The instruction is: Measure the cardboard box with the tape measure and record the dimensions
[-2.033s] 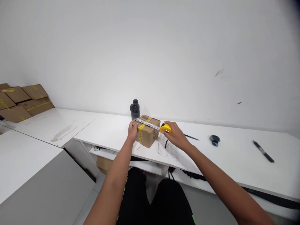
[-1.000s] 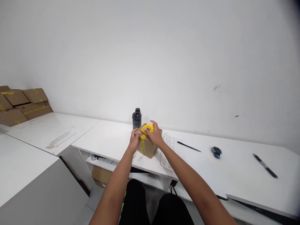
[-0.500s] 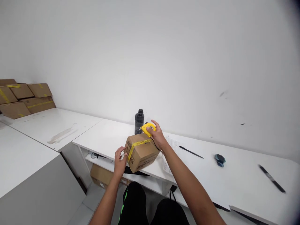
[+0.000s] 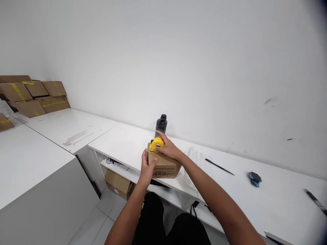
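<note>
A small brown cardboard box [image 4: 167, 165] with dark print rests on the white counter in front of me. My left hand [image 4: 147, 168] grips its left end, thumb on the near side and fingers around the corner. In my right hand [image 4: 167, 146] is a yellow tape measure [image 4: 156, 144], held at the box's upper left edge. Whether any blade is drawn out cannot be seen. Just behind the box stands a dark bottle [image 4: 161, 123] with a black cap, partly covered by my right hand.
Right of the box lie a printed sheet [image 4: 196, 157], a black pen [image 4: 219, 166], a dark blue-green object [image 4: 254, 179] and a black marker [image 4: 315, 200]. Several taped cartons [image 4: 55, 103] are stacked far left. Another carton [image 4: 119, 183] sits beneath the counter's shelf [image 4: 127, 172].
The box has gone from tilted to level and turned. My right hand has brought the tape measure down against its top edge. My left hand now wraps the box's end. The view has shifted left.
</note>
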`<state>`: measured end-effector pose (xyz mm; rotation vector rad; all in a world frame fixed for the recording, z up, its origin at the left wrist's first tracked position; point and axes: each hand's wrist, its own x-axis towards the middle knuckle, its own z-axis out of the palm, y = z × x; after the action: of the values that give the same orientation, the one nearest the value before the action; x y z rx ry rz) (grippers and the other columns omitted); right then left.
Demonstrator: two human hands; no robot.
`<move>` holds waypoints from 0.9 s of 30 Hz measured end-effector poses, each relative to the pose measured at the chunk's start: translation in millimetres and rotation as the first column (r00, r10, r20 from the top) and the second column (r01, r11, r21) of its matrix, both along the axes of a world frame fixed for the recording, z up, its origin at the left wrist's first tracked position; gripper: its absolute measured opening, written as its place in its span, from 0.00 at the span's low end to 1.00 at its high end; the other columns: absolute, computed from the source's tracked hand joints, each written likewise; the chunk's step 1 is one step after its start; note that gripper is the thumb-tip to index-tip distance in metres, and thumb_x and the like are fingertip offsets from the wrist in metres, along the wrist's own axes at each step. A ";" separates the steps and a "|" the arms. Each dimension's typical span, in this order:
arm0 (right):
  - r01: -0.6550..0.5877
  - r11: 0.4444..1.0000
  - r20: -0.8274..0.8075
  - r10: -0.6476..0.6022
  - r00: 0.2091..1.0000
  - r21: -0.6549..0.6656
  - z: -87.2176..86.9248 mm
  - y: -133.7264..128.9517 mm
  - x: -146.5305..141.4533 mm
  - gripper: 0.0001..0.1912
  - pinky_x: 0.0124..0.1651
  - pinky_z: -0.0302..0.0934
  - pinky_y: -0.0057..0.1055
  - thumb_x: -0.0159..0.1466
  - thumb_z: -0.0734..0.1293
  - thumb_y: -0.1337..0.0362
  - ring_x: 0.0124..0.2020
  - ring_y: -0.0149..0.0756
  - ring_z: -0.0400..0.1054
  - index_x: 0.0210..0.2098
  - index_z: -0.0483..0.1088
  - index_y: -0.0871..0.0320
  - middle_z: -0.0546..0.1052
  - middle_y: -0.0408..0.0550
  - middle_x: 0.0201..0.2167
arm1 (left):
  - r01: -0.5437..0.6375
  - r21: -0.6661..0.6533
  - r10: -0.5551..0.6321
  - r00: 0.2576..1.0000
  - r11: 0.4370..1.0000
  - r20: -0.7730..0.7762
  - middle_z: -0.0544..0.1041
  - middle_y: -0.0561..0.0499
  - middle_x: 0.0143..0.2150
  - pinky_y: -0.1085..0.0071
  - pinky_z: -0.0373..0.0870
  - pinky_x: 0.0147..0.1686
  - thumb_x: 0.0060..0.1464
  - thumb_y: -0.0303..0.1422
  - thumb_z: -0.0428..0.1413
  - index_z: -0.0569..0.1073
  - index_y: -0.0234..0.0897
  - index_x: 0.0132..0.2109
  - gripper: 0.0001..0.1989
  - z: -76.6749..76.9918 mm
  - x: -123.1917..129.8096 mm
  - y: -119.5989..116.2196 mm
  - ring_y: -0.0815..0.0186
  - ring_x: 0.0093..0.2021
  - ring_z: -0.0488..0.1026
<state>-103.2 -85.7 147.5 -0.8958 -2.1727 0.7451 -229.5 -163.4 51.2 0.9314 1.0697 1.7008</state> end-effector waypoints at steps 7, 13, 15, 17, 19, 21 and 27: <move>-0.205 0.978 0.135 0.199 0.971 0.032 12.6 -5.9 -10.0 0.39 0.53 0.60 0.41 0.61 0.65 0.61 0.48 0.41 0.67 0.67 0.46 0.50 0.68 0.51 0.53 | 0.018 0.058 -0.010 0.990 0.998 -0.141 0.58 0.48 0.69 0.63 0.56 0.63 0.55 0.38 0.58 0.55 0.47 0.67 0.35 -0.6 -5.1 -0.2 0.58 0.67 0.57; -0.227 0.970 0.264 0.198 0.944 0.083 17.7 -6.4 1.3 0.36 0.55 0.59 0.43 0.61 0.65 0.62 0.56 0.46 0.63 0.66 0.48 0.47 0.66 0.51 0.59 | -0.018 -0.020 0.015 0.989 1.000 -0.144 0.59 0.48 0.68 0.64 0.53 0.64 0.57 0.40 0.55 0.60 0.44 0.65 0.30 2.2 -1.0 -5.4 0.57 0.68 0.55; -0.210 0.974 0.266 0.180 0.947 0.088 17.4 -5.2 13.8 0.37 0.55 0.59 0.43 0.61 0.65 0.62 0.56 0.46 0.63 0.66 0.49 0.48 0.65 0.51 0.60 | -0.056 -0.046 0.049 0.988 0.997 -0.146 0.61 0.48 0.67 0.63 0.53 0.64 0.57 0.39 0.56 0.60 0.44 0.65 0.30 3.3 0.2 -4.8 0.57 0.67 0.56; -0.176 0.982 0.250 0.153 0.956 0.072 15.3 -3.0 31.6 0.37 0.54 0.60 0.43 0.60 0.66 0.62 0.54 0.45 0.65 0.65 0.50 0.49 0.67 0.51 0.58 | -0.075 -0.063 0.064 0.986 0.995 -0.151 0.63 0.48 0.66 0.62 0.54 0.64 0.56 0.38 0.56 0.60 0.44 0.66 0.31 3.9 0.6 -3.2 0.56 0.65 0.59; -0.128 0.991 0.226 0.116 0.967 0.038 12.0 -0.1 54.3 0.36 0.52 0.62 0.42 0.59 0.67 0.61 0.50 0.42 0.68 0.64 0.51 0.50 0.70 0.51 0.54 | -0.075 -0.066 0.064 0.986 0.995 -0.156 0.64 0.48 0.65 0.62 0.56 0.63 0.56 0.37 0.56 0.60 0.43 0.66 0.31 4.2 0.4 -1.0 0.56 0.64 0.61; -0.069 0.998 0.197 0.069 0.978 -0.007 8.1 3.0 79.6 0.35 0.49 0.64 0.40 0.59 0.67 0.61 0.44 0.39 0.70 0.63 0.52 0.50 0.71 0.49 0.50 | -0.077 -0.062 0.067 0.986 0.995 -0.153 0.66 0.48 0.64 0.62 0.59 0.62 0.56 0.36 0.56 0.60 0.43 0.66 0.31 4.1 0.1 1.3 0.57 0.63 0.63; 0.070 0.988 0.154 -0.048 0.987 -0.139 -2.9 9.5 136.6 0.33 0.40 0.67 0.35 0.57 0.68 0.64 0.38 0.36 0.69 0.60 0.55 0.49 0.72 0.47 0.47 | -0.104 -0.093 0.087 0.982 0.990 -0.170 0.67 0.47 0.63 0.61 0.61 0.60 0.55 0.37 0.56 0.61 0.44 0.66 0.31 4.2 0.3 5.8 0.56 0.61 0.66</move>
<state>33.3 -76.2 144.6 -1.1176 -2.2338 0.8372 -229.2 -157.6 55.3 0.9827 1.3180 1.6514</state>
